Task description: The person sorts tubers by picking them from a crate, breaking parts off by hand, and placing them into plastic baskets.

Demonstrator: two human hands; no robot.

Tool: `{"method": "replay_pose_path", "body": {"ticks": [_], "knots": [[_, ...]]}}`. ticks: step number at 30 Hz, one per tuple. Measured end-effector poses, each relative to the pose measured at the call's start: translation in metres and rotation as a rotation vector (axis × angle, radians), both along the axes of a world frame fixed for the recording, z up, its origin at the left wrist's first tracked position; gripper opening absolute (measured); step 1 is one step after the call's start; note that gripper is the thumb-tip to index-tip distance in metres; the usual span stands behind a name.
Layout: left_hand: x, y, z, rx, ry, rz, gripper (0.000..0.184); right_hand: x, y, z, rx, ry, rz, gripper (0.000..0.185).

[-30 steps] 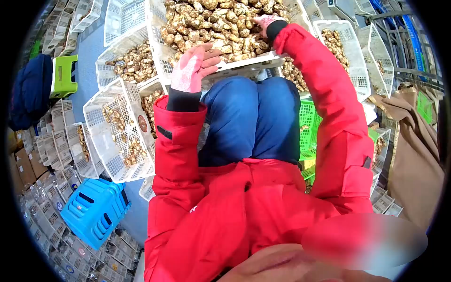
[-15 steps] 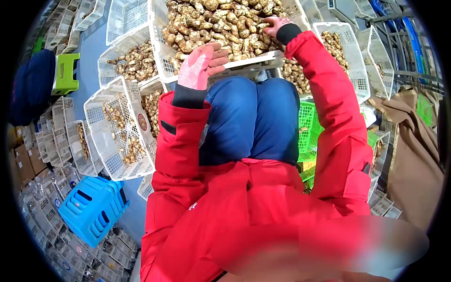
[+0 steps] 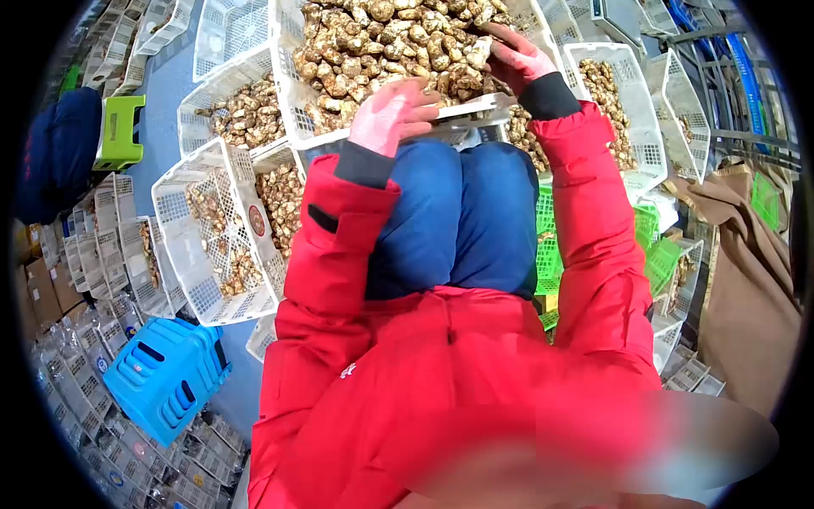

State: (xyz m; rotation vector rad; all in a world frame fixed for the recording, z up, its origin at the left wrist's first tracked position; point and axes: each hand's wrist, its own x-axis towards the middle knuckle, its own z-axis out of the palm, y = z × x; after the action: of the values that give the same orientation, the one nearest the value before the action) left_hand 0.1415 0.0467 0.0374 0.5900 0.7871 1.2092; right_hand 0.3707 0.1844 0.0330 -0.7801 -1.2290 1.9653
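Note:
A large white crate [image 3: 292, 106] in front of my knees is heaped with knobbly brown-and-cream mushrooms [image 3: 373, 42]. My left hand [image 3: 394, 114], in a pinkish glove with bare fingers, is over the crate's near edge, fingers stretched to the right and holding nothing. At the right side of the heap, my right hand [image 3: 519, 59] has its fingers bent around a pale mushroom [image 3: 479, 53]. The undersides of those fingers are partly hidden.
Mushrooms also fill a left crate [image 3: 182, 119] and a right crate [image 3: 649, 127]. A tilted white crate [image 3: 170, 220] holds fewer. Green crates [image 3: 549, 242] stand by my right leg. A blue plastic stool [image 3: 170, 377] is at lower left, a brown cloth [image 3: 746, 280] at right.
My left hand has moved right along the near edge of the crate. My right hand has drawn slightly right and nearer, with a pale mushroom now at its fingers.

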Motion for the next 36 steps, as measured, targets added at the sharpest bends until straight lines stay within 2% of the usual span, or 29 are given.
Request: {"method": "replay_pose_path", "body": {"ticks": [2, 3, 6, 9, 11, 13, 16, 18, 21, 22, 25, 28, 31, 32, 35, 36], "knots": [[0.019, 0.006, 0.003, -0.04, -0.003, -0.038, 0.041, -0.019, -0.026, 0.015, -0.021, 0.093, 0.002, 0.051], [0.028, 0.009, 0.003, -0.066, 0.003, -0.037, 0.039, -0.023, -0.032, 0.016, -0.032, 0.222, 0.087, 0.054], [0.039, 0.017, 0.014, -0.087, 0.141, 0.059, 0.034, -0.043, -0.047, 0.02, 0.014, 0.24, 0.028, 0.056], [0.04, 0.016, 0.014, -0.077, 0.275, 0.112, 0.032, -0.046, -0.054, 0.025, 0.119, 0.123, 0.04, 0.055], [0.04, 0.014, 0.007, -0.088, 0.287, 0.168, 0.033, -0.047, -0.052, 0.019, 0.149, 0.19, 0.088, 0.055], [0.043, 0.009, 0.007, -0.105, 0.34, 0.224, 0.034, -0.053, -0.054, 0.018, 0.255, 0.007, 0.043, 0.053], [0.036, 0.012, -0.01, 0.047, 0.799, 0.25, 0.032, -0.055, -0.06, 0.034, 0.429, -0.274, 0.08, 0.048], [0.036, 0.012, -0.009, 0.127, 0.97, 0.293, 0.027, -0.061, -0.063, 0.037, 0.424, -0.252, 0.071, 0.047], [0.032, 0.011, 0.007, 0.099, 0.891, 0.291, 0.026, -0.064, -0.056, 0.029, 0.459, -0.233, 0.025, 0.048], [0.027, 0.015, 0.004, 0.11, 0.746, 0.293, 0.025, -0.064, -0.053, 0.025, 0.45, -0.222, 0.011, 0.049], [0.018, 0.015, 0.004, 0.031, 0.599, 0.261, 0.036, -0.06, -0.048, 0.017, 0.112, 0.023, 0.104, 0.059], [0.021, 0.019, -0.008, 0.087, 0.58, 0.26, 0.051, -0.063, -0.048, 0.015, -0.003, 0.254, 0.139, 0.061], [0.03, 0.016, -0.004, 0.196, 0.77, 0.293, 0.063, -0.069, -0.051, 0.022, -0.035, 0.248, 0.085, 0.06], [0.035, 0.018, 0.003, 0.162, 0.835, 0.312, 0.067, -0.073, -0.055, 0.025, -0.035, 0.248, 0.038, 0.051], [0.036, 0.017, 0.011, 0.128, 0.954, 0.346, 0.062, -0.079, -0.056, 0.014, -0.026, 0.182, -0.044, 0.039], [0.033, 0.018, 0.01, 0.186, 0.895, 0.336, 0.057, -0.082, -0.057, 0.011, -0.073, 0.191, -0.087, 0.032]]}}
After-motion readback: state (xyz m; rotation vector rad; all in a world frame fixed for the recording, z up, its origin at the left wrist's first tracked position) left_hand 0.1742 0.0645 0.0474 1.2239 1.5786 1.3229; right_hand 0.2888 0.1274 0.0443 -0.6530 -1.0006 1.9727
